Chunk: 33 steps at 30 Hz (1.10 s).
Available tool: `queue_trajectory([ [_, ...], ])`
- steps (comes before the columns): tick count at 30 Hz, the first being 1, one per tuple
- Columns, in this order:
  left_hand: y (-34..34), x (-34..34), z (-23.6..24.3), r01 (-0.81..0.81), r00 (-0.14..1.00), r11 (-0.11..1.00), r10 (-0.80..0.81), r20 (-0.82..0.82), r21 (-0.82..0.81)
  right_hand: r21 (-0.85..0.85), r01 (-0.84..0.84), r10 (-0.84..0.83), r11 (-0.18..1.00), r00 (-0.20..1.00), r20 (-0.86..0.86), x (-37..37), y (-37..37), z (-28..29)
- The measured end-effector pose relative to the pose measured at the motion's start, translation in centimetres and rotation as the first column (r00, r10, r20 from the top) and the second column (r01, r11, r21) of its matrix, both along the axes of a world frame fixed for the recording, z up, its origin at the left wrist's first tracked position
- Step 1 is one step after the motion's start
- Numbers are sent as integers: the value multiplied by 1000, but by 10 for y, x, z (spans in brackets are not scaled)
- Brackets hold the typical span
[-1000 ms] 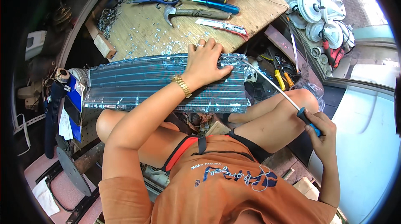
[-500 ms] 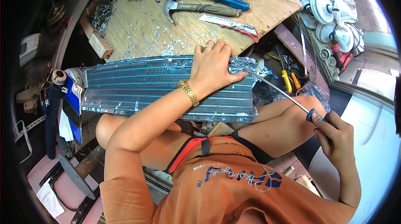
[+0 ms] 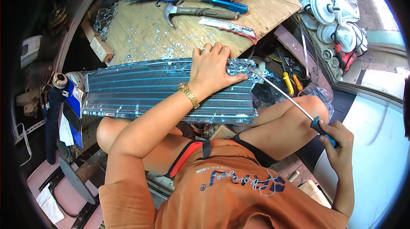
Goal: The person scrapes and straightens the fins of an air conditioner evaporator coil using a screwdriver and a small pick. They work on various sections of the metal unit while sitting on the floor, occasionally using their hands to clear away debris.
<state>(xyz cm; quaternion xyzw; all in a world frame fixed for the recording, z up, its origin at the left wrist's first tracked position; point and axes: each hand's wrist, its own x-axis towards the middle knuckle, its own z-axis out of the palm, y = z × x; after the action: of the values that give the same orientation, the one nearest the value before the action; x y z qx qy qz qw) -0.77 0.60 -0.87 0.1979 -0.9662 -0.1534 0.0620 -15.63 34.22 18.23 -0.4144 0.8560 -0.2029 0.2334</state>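
Note:
Across my lap lies a long finned heat-exchanger coil (image 3: 128, 86), dark with bluish metal lines, its edges ragged. My left hand (image 3: 212, 70) presses on it near its right end, fingers bent over the far edge and thumb stretched toward the right. A gold watch is on that wrist. In my right hand (image 3: 337, 140) is a long screwdriver (image 3: 294, 102), its blue and black handle gripped above my right knee. The shaft slants up to the coil's far right corner, where the tip meets torn, shiny metal.
On the wooden board (image 3: 141, 36) beyond lie metal scraps, a claw hammer (image 3: 200, 12), a red-handled utility knife (image 3: 230, 28) and other long tools. Yellow-handled pliers (image 3: 288, 83) sit right of the coil. White plastic pulleys (image 3: 322, 9) pile up far right.
My right hand has shifted left and turned, showing more of the screwdriver handle. The tip stays at the coil's corner. My left hand keeps its place on the coil; the view has shifted slightly.

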Motion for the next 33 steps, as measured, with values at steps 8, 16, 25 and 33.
queue_trajectory([
  [8,-1,0,-3,30,998,1000,-29,-51,9,60,-57,59,997,998,-26,-5,-9,1],
  [16,1,-3,-6,46,999,997,-45,-19,63,156,-88,98,984,994,-58,-15,-44,13],
  [25,-1,-1,-4,39,998,999,-40,-40,-17,6,60,-60,998,987,151,-10,-2,-5],
  [33,-1,-2,-4,39,997,999,-40,-63,-13,35,-20,20,999,1000,7,-9,4,-5],
])
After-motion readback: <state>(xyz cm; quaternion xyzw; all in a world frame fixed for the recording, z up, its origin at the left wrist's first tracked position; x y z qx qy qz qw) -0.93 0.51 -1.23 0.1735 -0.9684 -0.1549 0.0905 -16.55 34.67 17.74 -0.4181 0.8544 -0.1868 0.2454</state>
